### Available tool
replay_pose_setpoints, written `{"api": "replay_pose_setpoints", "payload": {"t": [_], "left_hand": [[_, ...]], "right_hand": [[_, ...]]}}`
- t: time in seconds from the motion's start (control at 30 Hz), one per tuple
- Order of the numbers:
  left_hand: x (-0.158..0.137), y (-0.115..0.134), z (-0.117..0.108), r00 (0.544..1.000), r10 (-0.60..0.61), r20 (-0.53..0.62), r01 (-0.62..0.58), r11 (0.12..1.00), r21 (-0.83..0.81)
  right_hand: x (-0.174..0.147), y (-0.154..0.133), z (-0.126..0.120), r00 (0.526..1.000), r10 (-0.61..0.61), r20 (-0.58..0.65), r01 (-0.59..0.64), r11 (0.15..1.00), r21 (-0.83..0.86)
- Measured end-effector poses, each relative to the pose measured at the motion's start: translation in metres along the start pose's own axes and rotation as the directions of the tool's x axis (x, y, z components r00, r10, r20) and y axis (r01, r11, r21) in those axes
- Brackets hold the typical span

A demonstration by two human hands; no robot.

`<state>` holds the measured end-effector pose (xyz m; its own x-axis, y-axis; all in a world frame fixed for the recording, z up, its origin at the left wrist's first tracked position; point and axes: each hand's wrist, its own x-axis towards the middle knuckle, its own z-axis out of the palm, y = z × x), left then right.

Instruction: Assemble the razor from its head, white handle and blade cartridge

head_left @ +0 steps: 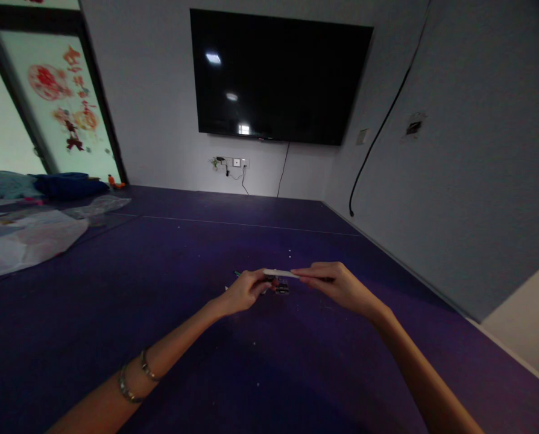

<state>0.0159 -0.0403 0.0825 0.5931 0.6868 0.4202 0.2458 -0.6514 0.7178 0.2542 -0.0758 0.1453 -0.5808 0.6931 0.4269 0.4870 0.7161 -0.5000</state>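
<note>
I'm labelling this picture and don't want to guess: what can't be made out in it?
All in the head view:
Thin white flat piece: its ends, covered by the left hand and right hand.
Small dark item just below that piece in the picture: too small and blurred to identify.
Crumpled whitish translucent plastic sheet: its far side, cut off by the left edge.

Thin white strip-like piece (pixel 279 273), nearly level, pinched at both ends above purple surface (pixel 116 289)
</note>
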Motion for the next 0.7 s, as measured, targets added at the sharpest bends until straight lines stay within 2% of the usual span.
{"api": "replay_pose_setpoints", "payload": {"t": [0.1, 0.27, 0.4, 0.53, 0.7], "left_hand": [[-0.0005, 0.0008, -0.0003, 1.000, 0.016, -0.001, -0.016, 0.999, 0.036], [-0.0007, 0.0018, -0.0014, 1.000, 0.016, -0.011, -0.016, 1.000, 0.021], [-0.0007, 0.0001, -0.0012, 1.000, 0.024, -0.018, -0.023, 0.998, 0.059], [-0.0007, 0.0004, -0.0009, 0.999, 0.028, -0.031, -0.027, 0.999, 0.033], [-0.0001, -0.0008, -0.0001, 0.999, 0.019, -0.039, -0.018, 0.999, 0.030]], "right_hand": [[0.0002, -0.0043, -0.0015, 0.999, -0.013, 0.052, 0.013, 1.000, -0.007], [-0.0009, -0.0024, -0.0046, 0.999, 0.027, -0.024, -0.027, 0.999, -0.035], [-0.0013, -0.0004, -0.0062, 0.998, -0.011, 0.057, 0.012, 1.000, -0.027], [-0.0008, 0.0014, -0.0062, 0.999, 0.035, -0.041, -0.037, 0.999, -0.039], [-0.0005, 0.0022, -0.0032, 1.000, 0.006, 0.030, -0.005, 0.999, -0.035]]}}
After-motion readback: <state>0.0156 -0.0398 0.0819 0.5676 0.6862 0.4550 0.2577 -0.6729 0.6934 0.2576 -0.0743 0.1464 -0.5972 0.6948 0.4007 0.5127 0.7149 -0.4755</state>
